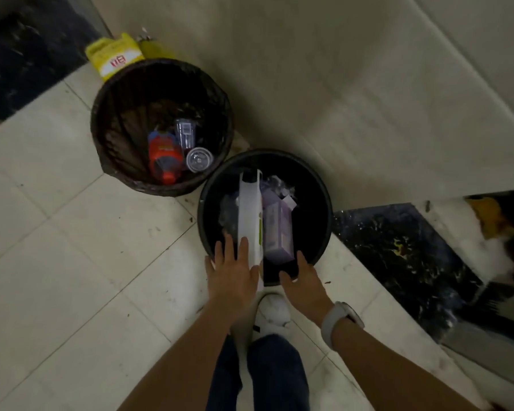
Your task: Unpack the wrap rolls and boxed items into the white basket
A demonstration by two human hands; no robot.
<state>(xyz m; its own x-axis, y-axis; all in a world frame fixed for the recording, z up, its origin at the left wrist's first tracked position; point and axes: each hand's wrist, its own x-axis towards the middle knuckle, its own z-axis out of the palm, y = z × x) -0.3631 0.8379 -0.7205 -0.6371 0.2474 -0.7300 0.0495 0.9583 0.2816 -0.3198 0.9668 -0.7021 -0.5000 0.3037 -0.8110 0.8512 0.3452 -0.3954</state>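
A round black bin [324,203] stands on the floor right below me. A long flat white carton [250,215] with a green stripe stands on end inside it and leans over the near rim. Beside the carton lies an opened purple box [276,226], with crumpled clear wrapping behind it. My left hand [232,271] hovers at the near rim with its fingers spread, its thumb side against the white carton. My right hand [303,283], a white watch on its wrist, is spread over the rim just right of the carton and holds nothing.
A second black bin [101,120] with a liner stands to the far left, holding a red bottle [163,158] and a clear cup [199,159]. A yellow bag [113,54] leans behind it. My white shoe [273,312] is under the hands. A wall runs along the right.
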